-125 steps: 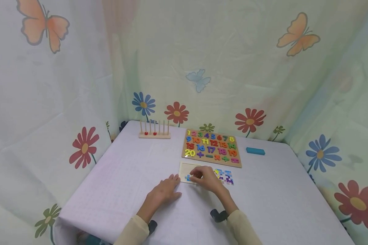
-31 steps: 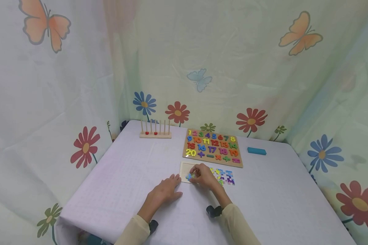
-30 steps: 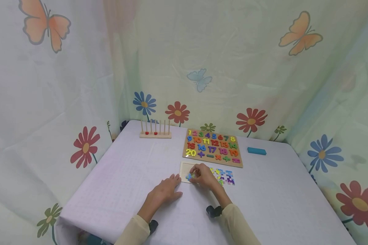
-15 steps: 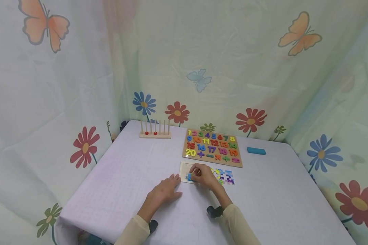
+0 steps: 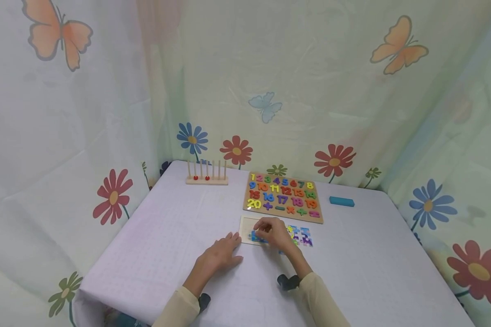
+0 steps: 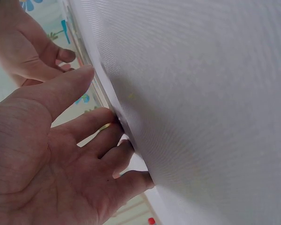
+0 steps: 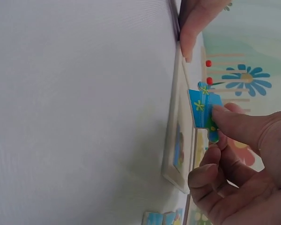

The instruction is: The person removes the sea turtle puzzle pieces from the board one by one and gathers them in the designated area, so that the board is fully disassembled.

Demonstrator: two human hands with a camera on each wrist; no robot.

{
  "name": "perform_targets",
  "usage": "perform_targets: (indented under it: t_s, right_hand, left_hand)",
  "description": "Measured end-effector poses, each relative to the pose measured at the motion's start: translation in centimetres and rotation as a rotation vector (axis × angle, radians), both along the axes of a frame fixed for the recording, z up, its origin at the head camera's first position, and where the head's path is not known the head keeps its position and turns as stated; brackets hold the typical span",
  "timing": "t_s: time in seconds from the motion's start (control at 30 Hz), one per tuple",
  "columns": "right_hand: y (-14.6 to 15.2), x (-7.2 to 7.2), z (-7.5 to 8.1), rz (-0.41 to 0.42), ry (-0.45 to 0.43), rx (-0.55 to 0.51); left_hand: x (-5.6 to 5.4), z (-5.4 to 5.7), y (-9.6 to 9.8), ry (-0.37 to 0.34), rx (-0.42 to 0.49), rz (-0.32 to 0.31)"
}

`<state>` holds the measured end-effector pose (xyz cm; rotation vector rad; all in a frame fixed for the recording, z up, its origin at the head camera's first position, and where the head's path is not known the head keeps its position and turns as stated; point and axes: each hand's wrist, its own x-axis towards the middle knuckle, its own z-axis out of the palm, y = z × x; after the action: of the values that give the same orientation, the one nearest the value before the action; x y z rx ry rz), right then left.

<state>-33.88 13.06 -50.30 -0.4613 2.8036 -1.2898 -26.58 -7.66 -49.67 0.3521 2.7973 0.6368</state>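
Observation:
My right hand [image 5: 272, 231] pinches a blue jigsaw puzzle piece [image 7: 203, 108] with yellow flowers between thumb and fingers. The piece is tilted up, close over a shallow wooden puzzle tray [image 5: 247, 221]. In the right wrist view a coloured patch [image 7: 179, 149] shows inside the tray's far end. My left hand [image 5: 218, 255] lies with fingers spread on the white cloth, fingertips right at the tray's left edge; its palm [image 6: 61, 159] shows in the left wrist view. Several loose puzzle pieces [image 5: 305, 236] lie right of the tray, some hidden behind my right hand.
Behind the tray lies a wooden number board [image 5: 284, 197] with coloured numerals. At the back left stands a peg rack [image 5: 206, 181] with red beads. A teal block [image 5: 341, 201] sits at the back right. Floral curtains [image 5: 245, 68] surround the table on three sides.
The puzzle piece has turned in my right fingers and shows more blue now. My right hand has shifted slightly over the tray. The left hand has stayed put.

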Motion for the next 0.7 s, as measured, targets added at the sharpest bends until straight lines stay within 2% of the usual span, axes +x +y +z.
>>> perform_targets:
  t_s: [0.17,0.43,0.7]
  right_hand:
    - [0.6,0.3,0.7,-0.01,0.007,-0.037]
    - [2.2,1.0,2.0,-0.072,-0.053,-0.157]
    - [4.6,1.9,3.2,-0.127,-0.062,-0.158]
  left_hand:
    - [0.0,0.1,0.1,0.001,0.003,-0.001]
    - [0.1,0.2,0.0,-0.002,0.012,0.018]
    - [0.3,0.1,0.1,0.011,0.02,0.012]
